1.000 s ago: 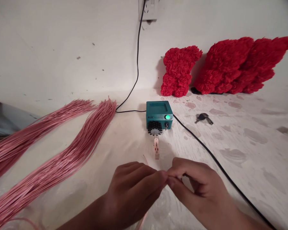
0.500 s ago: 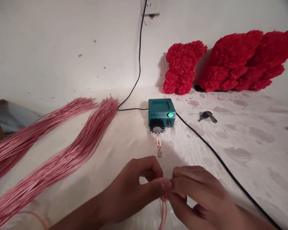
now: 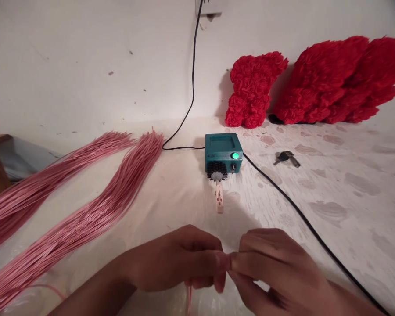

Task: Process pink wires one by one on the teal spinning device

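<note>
Head view: we have a pink strand [image 3: 189, 300] hanging below our left hand [image 3: 174, 263], its upper part hidden by the fingers, over the near part of the surface [image 3: 171, 188]. That hand is curled, thumb pressed to the fingers in a pinch that seems to hold the strand. Our right hand [image 3: 279, 267] is closed to a pinch too, its fingertips touching the left thumb; whether it grips anything we cannot tell. Beyond our hands, a pale clip [image 3: 219, 199] points towards us from the black brush [image 3: 216, 169] on the front of the teal box [image 3: 222, 142], whose green button [image 3: 235, 156] is lit. Black cords [image 3: 193, 66] run from the box up the wall [image 3: 69, 79] and towards the surface's near right corner. Pink bundles [image 3: 108, 221] lie towards its left edge, keys [image 3: 286, 157] right of the box. Red flowers [image 3: 250, 87] stand along the back edge.
</note>
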### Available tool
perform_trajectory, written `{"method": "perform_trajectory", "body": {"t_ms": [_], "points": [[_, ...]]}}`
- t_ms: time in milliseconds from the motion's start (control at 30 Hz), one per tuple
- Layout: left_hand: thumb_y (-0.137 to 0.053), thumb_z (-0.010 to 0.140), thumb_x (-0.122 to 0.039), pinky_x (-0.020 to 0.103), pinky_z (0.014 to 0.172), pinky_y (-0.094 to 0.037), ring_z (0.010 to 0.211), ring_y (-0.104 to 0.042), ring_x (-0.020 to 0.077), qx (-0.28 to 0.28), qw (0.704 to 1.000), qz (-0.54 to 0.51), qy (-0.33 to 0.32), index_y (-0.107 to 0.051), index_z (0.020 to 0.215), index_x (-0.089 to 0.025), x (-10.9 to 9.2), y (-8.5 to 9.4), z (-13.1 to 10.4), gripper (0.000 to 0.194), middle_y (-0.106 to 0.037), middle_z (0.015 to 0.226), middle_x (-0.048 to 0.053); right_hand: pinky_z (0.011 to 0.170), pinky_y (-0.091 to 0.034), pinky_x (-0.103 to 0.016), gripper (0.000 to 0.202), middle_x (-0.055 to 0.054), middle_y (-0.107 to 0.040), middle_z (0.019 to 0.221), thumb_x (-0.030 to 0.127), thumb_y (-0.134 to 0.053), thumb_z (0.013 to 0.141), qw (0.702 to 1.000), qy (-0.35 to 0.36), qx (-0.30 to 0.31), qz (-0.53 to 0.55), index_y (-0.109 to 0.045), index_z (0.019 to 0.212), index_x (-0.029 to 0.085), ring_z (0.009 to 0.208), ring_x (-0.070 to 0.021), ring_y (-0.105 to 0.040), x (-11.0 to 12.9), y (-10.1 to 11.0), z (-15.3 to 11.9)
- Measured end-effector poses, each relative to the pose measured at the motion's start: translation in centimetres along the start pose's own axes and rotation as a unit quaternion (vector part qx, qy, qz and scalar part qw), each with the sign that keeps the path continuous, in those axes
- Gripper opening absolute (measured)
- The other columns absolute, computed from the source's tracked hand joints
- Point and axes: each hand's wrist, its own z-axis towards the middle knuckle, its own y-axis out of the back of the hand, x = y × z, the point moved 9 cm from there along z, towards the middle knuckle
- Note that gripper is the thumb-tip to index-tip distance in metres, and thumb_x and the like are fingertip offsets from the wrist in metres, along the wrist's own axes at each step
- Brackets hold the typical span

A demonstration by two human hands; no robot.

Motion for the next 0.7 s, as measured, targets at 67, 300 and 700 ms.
{"method": "perform_trajectory", "body": {"t_ms": [67,300,700], "points": [[-0.053,0.095,-0.032,0.022,0.055,-0.029,0.057,-0.036,0.0084,-0.013,1.000,0.023,-0.013,-0.062,0.070,-0.015,-0.4,0.3,-0.2,0.032,-0.039,0.058,-0.006,0.049,-0.044,-0.022,0.022,0.001,-0.056,0.055,0.007,-0.052,0.085,0.999,-0.012,-0.024,0.019,-0.065,0.071,0.017,0.047,-0.0096,-0.051,-0.2,0.5,0.3],[-0.059,0.090,-0.019,0.020,0.065,-0.042,0.067,-0.050,0.0093,-0.165,0.969,0.145,-0.116,-0.066,0.081,-0.018,-2.3,1.9,-1.0,0.010,-0.058,0.070,-0.005,0.045,-0.041,-0.016,0.017,0.006,-0.051,0.054,0.004,-0.061,0.079,0.986,-0.103,-0.073,0.113,-0.067,0.080,0.019,0.046,-0.0053,-0.049,-2.3,1.0,0.1],[-0.063,0.090,-0.021,0.016,0.058,-0.046,0.057,-0.058,0.0071,-0.246,0.913,0.275,-0.176,-0.070,0.084,-0.021,-3.0,2.0,-1.5,0.010,-0.065,0.065,-0.006,0.044,-0.037,-0.017,0.017,0.005,-0.048,0.056,0.008,-0.053,0.082,0.964,-0.195,-0.039,0.176,-0.060,0.071,0.019,0.048,-0.0063,-0.044,-4.0,-0.2,-0.5]]}}
